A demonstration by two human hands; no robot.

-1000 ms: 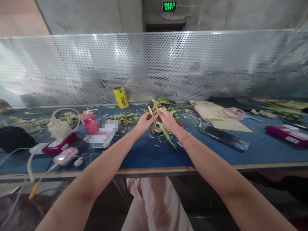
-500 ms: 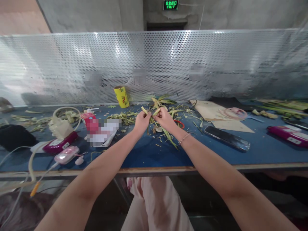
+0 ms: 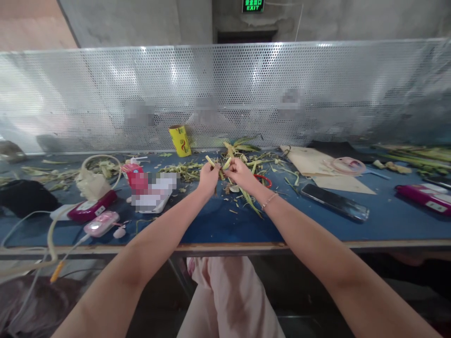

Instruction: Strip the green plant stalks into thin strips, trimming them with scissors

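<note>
Over the middle of the blue table, my left hand (image 3: 209, 177) is closed in a pinch on a pale yellow-green plant strip (image 3: 210, 161) whose end sticks up past the fingers. Right beside it, my right hand (image 3: 239, 172) pinches another pale green plant strip (image 3: 227, 163). The fingertips of both hands almost meet, and what lies between them is partly hidden. Below my right hand a long green leaf (image 3: 251, 201) lies slanted on the table. Plant scraps (image 3: 183, 172) surround both hands. A red loop (image 3: 264, 181) shows beside my right wrist.
A yellow tube (image 3: 180, 141) stands against the perforated metal screen (image 3: 225, 80). To the right lie a phone (image 3: 334, 203), brown cardboard (image 3: 306, 162) and a purple device (image 3: 423, 199). On the left are a pink case (image 3: 102, 224), cables and a white item (image 3: 158, 199).
The whole view has shifted slightly, so things sit a little further right. Both hands keep their pinch at nearly the same spot.
</note>
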